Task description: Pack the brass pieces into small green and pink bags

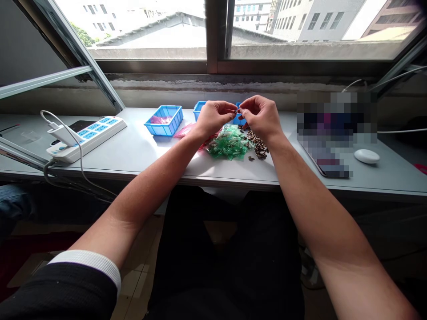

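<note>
Both of my hands are raised over the grey table (140, 151), fingertips pinched and meeting in the middle. My left hand (213, 116) and my right hand (259, 116) pinch a tiny item between them; it is too small to name. Below them lies a pile of small green plastic bags (229, 143). A heap of small dark metal parts (257, 143) sits just right of the bags. Some pink bags (186, 130) show under my left wrist.
A blue tray (164, 121) with a pink bag inside stands left of my hands; a second blue tray (199, 109) is partly hidden behind them. A white power strip (88, 137) with a plugged charger lies at the left. A white mouse (367, 156) rests at the right.
</note>
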The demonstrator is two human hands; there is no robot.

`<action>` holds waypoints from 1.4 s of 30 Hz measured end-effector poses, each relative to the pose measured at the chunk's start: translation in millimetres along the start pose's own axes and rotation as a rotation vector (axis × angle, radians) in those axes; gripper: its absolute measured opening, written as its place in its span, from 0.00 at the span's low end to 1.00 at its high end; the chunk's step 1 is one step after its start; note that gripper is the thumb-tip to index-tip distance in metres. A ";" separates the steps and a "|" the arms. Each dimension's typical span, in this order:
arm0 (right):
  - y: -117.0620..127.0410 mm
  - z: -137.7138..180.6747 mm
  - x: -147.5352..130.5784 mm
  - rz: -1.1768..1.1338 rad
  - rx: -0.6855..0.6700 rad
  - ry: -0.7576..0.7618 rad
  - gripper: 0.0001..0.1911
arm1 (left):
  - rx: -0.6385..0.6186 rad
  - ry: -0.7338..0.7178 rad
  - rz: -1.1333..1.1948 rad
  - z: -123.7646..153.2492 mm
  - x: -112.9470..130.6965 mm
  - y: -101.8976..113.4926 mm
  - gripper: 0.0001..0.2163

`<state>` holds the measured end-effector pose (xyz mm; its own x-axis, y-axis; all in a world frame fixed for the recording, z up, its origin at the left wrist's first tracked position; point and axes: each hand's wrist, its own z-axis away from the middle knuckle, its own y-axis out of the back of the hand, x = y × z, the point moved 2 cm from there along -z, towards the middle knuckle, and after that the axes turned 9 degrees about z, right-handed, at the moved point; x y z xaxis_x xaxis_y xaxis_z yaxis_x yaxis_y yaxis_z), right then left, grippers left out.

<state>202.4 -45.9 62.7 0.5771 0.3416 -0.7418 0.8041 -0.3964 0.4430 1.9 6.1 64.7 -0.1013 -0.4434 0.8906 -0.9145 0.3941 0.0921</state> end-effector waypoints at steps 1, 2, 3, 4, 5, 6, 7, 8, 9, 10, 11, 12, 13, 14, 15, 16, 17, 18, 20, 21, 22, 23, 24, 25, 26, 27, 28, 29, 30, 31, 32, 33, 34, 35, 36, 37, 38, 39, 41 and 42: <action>-0.4 -1.0 1.8 -0.006 0.004 -0.014 0.11 | 0.001 0.004 -0.011 0.4 0.5 -0.2 0.08; -0.6 -1.7 3.3 -0.011 0.005 -0.030 0.12 | 0.001 0.007 -0.021 0.6 0.8 -0.4 0.08; -0.8 -2.2 4.3 -0.019 0.004 -0.045 0.13 | 0.000 0.007 -0.027 0.7 0.8 -0.5 0.09; -0.8 -2.4 4.9 -0.028 0.005 -0.058 0.12 | -0.002 0.005 -0.031 0.7 0.6 -0.7 0.09; -0.6 -2.3 4.9 -0.038 0.003 -0.067 0.12 | 0.000 0.001 -0.033 0.6 0.3 -0.7 0.09; -0.4 -1.9 4.6 -0.047 -0.002 -0.070 0.11 | 0.006 -0.003 -0.036 0.4 -0.2 -0.7 0.07; -0.1 -1.3 3.9 -0.054 -0.008 -0.068 0.11 | 0.007 -0.006 -0.040 0.2 -0.8 -0.8 0.06; 0.2 -0.6 3.2 -0.058 -0.016 -0.058 0.10 | 0.007 -0.010 -0.044 0.0 -1.3 -0.9 0.06; 0.4 0.2 2.6 -0.057 -0.027 -0.044 0.10 | 0.002 -0.014 -0.047 -0.2 -1.7 -1.0 0.06; 0.5 0.8 2.1 -0.050 -0.037 -0.028 0.10 | -0.004 -0.018 -0.046 -0.3 -2.1 -1.2 0.06; 0.6 1.3 1.9 -0.035 -0.048 -0.012 0.11 | -0.011 -0.019 -0.042 -0.4 -2.4 -1.3 0.07; 0.6 1.6 2.0 -0.017 -0.054 0.000 0.11 | -0.017 -0.019 -0.036 -0.4 -2.7 -1.5 0.08; 0.5 1.7 2.3 0.002 -0.056 0.008 0.12 | -0.020 -0.018 -0.030 -0.5 -3.1 -1.5 0.09; 0.4 1.7 2.7 0.017 -0.055 0.012 0.12 | -0.020 -0.017 -0.029 -0.7 -3.6 -1.6 0.09; 0.3 1.7 3.2 0.027 -0.050 0.012 0.12 | -0.014 -0.018 -0.031 -1.0 -4.1 -1.5 0.10; 0.1 1.6 3.6 0.031 -0.048 0.010 0.12 | -0.005 -0.020 -0.039 -1.4 -4.8 -1.4 0.10; -0.1 1.5 4.0 0.031 -0.047 0.008 0.12 | 0.006 -0.023 -0.050 -1.8 -5.4 -1.3 0.11; -0.4 1.5 4.4 0.028 -0.050 0.006 0.12 | 0.017 -0.025 -0.061 -2.4 -6.1 -1.2 0.11; -1.2 1.6 5.0 0.020 -0.065 0.004 0.15 | 0.037 -0.027 -0.072 -3.6 -7.5 -0.9 0.13; -1.6 1.6 5.4 0.015 -0.073 0.002 0.16 | 0.042 -0.030 -0.073 -4.2 -8.1 -0.8 0.13; -1.9 1.6 5.8 0.009 -0.078 -0.001 0.17 | 0.045 -0.037 -0.070 -4.8 -8.6 -0.7 0.14; -2.2 1.5 6.3 0.004 -0.080 -0.004 0.18 | 0.047 -0.048 -0.067 -5.2 -9.0 -0.6 0.14; -2.5 1.3 6.8 -0.001 -0.082 -0.007 0.18 | 0.047 -0.061 -0.066 -5.6 -9.2 -0.7 0.14; -2.7 1.1 7.3 -0.006 -0.082 -0.009 0.18 | 0.046 -0.079 -0.065 -5.9 -9.4 -0.8 0.14; -2.9 0.8 7.8 -0.011 -0.083 -0.009 0.18 | 0.044 -0.097 -0.065 -6.1 -9.5 -1.2 0.13; -3.1 0.5 8.4 -0.016 -0.087 -0.010 0.18 | 0.042 -0.114 -0.063 -6.2 -9.5 -1.7 0.12; -3.2 0.4 8.9 -0.019 -0.091 -0.011 0.18 | 0.038 -0.128 -0.061 -6.3 -9.5 -2.3 0.12; -3.4 0.3 9.2 -0.021 -0.098 -0.014 0.18 | 0.037 -0.135 -0.058 -6.4 -9.4 -3.0 0.12; -3.4 0.4 9.4 -0.022 -0.105 -0.017 0.18 | 0.040 -0.135 -0.053 -6.5 -9.1 -3.6 0.12; -3.5 0.6 9.3 -0.024 -0.117 -0.020 0.20 | 0.049 -0.126 -0.048 -6.7 -8.7 -4.0 0.13; -3.4 1.0 8.8 -0.028 -0.128 -0.022 0.21 | 0.058 -0.113 -0.040 -6.8 -8.1 -4.2 0.15; -3.2 1.3 7.9 -0.035 -0.136 -0.023 0.23 | 0.066 -0.100 -0.031 -7.0 -7.2 -4.1 0.16; -2.8 1.5 6.7 -0.044 -0.141 -0.025 0.24 | 0.071 -0.088 -0.022 -7.2 -6.2 -3.7 0.17; -2.3 1.4 5.3 -0.057 -0.142 -0.027 0.25 | 0.073 -0.082 -0.015 -7.4 -5.1 -3.0 0.17; -1.4 0.9 4.0 -0.071 -0.132 -0.031 0.25 | 0.075 -0.084 -0.013 -7.5 -3.8 -2.1 0.17; -0.2 -0.1 2.8 -0.085 -0.111 -0.036 0.25 | 0.078 -0.092 -0.022 -7.5 -2.6 -0.8 0.17; 1.4 -1.7 2.3 -0.096 -0.074 -0.043 0.25 | 0.081 -0.104 -0.046 -7.4 -1.4 0.6 0.16; 3.4 -3.6 2.4 -0.103 -0.022 -0.051 0.23 | 0.084 -0.117 -0.086 -6.9 -0.5 1.9 0.14; 7.7 -8.1 5.5 -0.101 0.096 -0.074 0.20 | 0.070 -0.141 -0.208 -5.2 0.5 3.9 0.08; 9.6 -10.3 8.5 -0.098 0.147 -0.097 0.19 | 0.048 -0.150 -0.282 -3.9 0.5 4.3 0.05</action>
<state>216.5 -38.0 65.8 0.4748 0.3042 -0.8259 0.8223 -0.4878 0.2930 -0.6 10.7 67.3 0.1059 -0.6448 0.7570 -0.9317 0.2016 0.3021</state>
